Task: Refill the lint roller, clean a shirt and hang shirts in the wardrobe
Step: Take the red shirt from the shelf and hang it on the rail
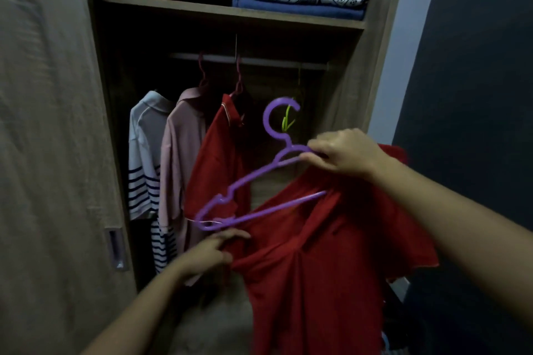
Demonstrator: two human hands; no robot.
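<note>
Hanging step in hand. Right hand (343, 153) grips purple hanger (245, 179) near its neck; left hand (215, 249) pinches red shirt (317, 253) at the collar, before the open wardrobe (346, 72). Hanger's left arm sits outside the shirt; next it likely needs threading in, then hooking on the rail (259, 59).

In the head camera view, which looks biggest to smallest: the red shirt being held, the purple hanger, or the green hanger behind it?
1. Red shirt, nearest the camera
2. Purple hanger
3. Green hanger, mostly hidden, so unsure
</note>
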